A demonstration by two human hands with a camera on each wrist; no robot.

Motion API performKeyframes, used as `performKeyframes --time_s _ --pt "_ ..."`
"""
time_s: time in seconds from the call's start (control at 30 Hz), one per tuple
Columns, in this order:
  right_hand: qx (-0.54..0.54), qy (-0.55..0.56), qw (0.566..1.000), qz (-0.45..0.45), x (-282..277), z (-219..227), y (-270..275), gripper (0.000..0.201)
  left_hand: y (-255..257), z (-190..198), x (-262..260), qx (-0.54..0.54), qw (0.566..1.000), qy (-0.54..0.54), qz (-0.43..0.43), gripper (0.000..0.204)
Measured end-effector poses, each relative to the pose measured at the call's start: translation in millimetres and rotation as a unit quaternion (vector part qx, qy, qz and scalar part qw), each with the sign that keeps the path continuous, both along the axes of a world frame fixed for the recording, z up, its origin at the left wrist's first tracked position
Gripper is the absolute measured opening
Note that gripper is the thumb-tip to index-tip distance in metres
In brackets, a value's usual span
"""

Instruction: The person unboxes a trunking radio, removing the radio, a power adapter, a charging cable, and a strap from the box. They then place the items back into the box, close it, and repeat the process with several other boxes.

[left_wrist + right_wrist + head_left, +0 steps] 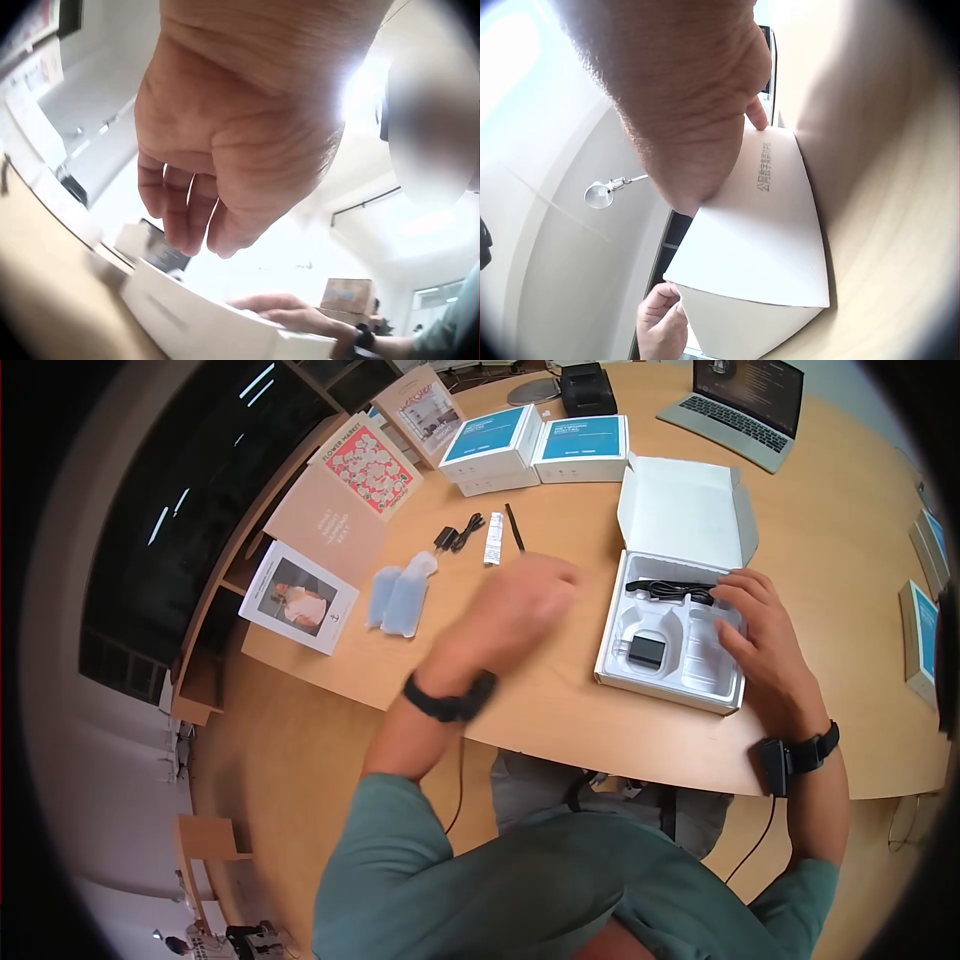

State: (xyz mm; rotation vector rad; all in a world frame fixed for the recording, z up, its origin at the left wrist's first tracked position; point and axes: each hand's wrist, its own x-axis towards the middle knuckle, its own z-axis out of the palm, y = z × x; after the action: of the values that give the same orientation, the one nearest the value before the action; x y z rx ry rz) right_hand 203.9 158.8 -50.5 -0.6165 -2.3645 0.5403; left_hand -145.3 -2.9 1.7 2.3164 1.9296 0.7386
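An open white box stands on the table, its lid tilted back; its moulded tray holds a coiled black cable and a black power adapter. My right hand rests on the box's right edge, fingers reaching over the tray; in the right wrist view a finger touches the box's outer side. My left hand, blurred in the head view, is in the air left of the box. In the left wrist view that hand has loosely bent fingers with nothing between them.
Left of the box lie blue-white pouches, an adapter with cable, a white strip and a black stick. Several books stand at the far left. Blue-topped boxes and a laptop are behind.
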Motion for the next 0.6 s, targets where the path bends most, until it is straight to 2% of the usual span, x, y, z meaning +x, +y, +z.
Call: performKeyframes --time_s 0.03,0.07,0.17,0.2,0.23,0.37,0.43,0.57,0.6 --pt "-0.002 0.000 1.000 -0.002 0 0 -1 0.037 -11 4 -25 -0.023 0.992 0.006 0.127 0.031" --pt "-0.003 0.000 1.000 -0.003 0 0 -1 0.037 -17 3 -62 -0.026 0.977 0.031 0.209 0.031" --pt "0.004 -0.005 1.000 -0.004 -1 -2 0 0.037 -46 -5 -137 0.030 0.969 0.066 0.237 0.039" --pt "0.003 -0.004 1.000 -0.006 -1 -2 0 0.037 -62 0 -159 -0.070 0.933 0.115 0.335 0.044" --pt "0.004 -0.007 1.000 -0.005 -1 -1 0 0.037 -73 -1 -169 -0.167 0.875 0.160 0.425 0.051" --pt "0.008 -0.012 1.000 -0.001 -1 -2 1 0.037 -91 -30 -174 -0.146 0.895 0.132 0.400 0.055" --pt "0.007 -0.011 1.000 0.001 0 -1 1 0.037 -93 -31 -165 -0.125 0.935 0.067 0.325 0.063" --pt "-0.002 0.010 1.000 0.008 1 0 1 0.036 -87 -25 -147 -0.126 0.945 0.003 0.302 0.072" --pt "-0.001 0.010 1.000 0.004 1 1 0 0.036 -84 -20 -140 -0.143 0.945 -0.076 0.284 0.075"
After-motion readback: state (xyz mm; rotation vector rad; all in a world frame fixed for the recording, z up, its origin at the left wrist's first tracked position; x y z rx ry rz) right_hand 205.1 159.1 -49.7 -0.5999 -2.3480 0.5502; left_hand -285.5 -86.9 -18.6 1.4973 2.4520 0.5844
